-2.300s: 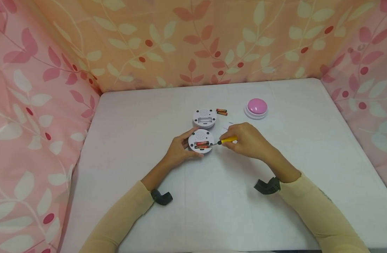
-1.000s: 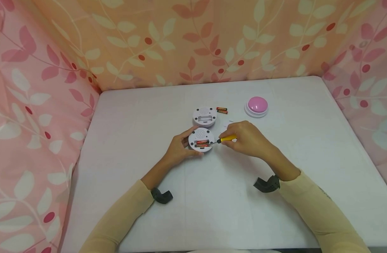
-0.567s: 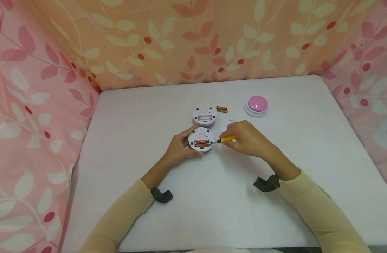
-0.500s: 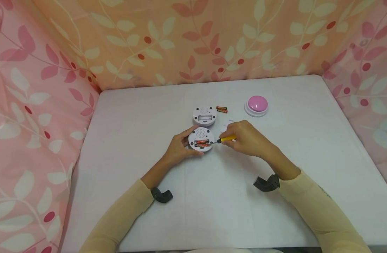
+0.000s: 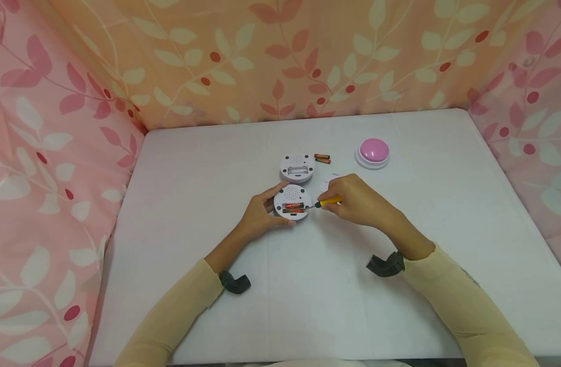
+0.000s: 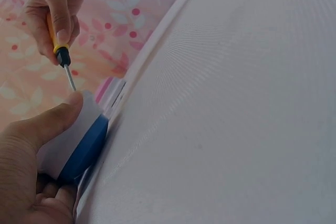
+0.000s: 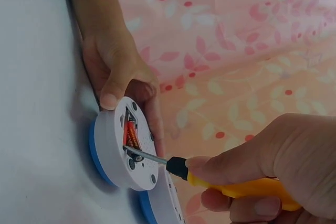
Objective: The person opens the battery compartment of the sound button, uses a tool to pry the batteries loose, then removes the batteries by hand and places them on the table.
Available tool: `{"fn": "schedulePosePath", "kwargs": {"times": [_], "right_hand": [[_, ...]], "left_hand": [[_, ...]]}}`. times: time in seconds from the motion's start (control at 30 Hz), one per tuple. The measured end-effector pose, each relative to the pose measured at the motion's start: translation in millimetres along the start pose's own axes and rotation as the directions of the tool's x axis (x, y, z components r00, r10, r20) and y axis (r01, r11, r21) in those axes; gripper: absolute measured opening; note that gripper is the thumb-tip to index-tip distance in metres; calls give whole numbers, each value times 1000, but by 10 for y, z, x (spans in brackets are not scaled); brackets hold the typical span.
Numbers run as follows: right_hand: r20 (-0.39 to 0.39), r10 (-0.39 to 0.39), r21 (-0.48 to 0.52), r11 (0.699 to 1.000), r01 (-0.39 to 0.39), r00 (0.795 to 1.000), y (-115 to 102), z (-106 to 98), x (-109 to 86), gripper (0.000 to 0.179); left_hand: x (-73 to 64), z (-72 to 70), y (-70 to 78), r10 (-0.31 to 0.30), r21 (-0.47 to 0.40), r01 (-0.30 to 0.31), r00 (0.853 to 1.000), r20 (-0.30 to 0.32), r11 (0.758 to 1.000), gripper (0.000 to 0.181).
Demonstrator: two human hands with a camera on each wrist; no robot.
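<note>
Screwdriver handle [image 7: 257,190] smooth plastic, slight sheen; collar [image 7: 177,167] dark, duller; shaft [image 7: 152,156] bare metal, smooth. Held round device [image 7: 116,158] white plastic, smooth, satin to matt, perforated patch on the face; its blue part [image 6: 86,148] smooth, plastic-looking. Batteries inside [image 7: 132,136] have a shiny printed wrap. Second device [image 5: 297,180] same white plastic. Loose batteries [image 5: 322,158] printed wrap too. Pink dome [image 5: 374,149] glossy plastic, clear highlight. Tabletop [image 5: 207,316] smooth, matt, material unclear. Curtains [image 5: 193,61] printed cloth, mostly matt, soft folds. Sleeves [image 5: 184,308] matt cloth, lightly creased. Wrist mounts [image 5: 235,283] black, matt, plastic-looking.
</note>
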State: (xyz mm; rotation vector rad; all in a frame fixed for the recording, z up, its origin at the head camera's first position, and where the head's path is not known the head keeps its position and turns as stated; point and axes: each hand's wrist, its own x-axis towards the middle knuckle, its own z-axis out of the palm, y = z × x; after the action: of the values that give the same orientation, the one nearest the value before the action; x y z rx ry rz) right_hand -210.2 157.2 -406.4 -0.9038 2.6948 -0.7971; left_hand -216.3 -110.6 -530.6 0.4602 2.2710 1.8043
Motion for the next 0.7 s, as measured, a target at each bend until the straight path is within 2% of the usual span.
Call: {"fn": "schedulePosePath", "kwargs": {"times": [0.23,0.7], "right_hand": [[18,-1,-27,1000,1,1000,-47,-8,9,22],[-1,4,-7,1000,-4,1000,-33,-15,-7,21]], "left_hand": [[2,1,-15,-1,12,1,1000,-1,1000,99],[2,3,2,-13,13,13,1000,-3,1000,98]]}}
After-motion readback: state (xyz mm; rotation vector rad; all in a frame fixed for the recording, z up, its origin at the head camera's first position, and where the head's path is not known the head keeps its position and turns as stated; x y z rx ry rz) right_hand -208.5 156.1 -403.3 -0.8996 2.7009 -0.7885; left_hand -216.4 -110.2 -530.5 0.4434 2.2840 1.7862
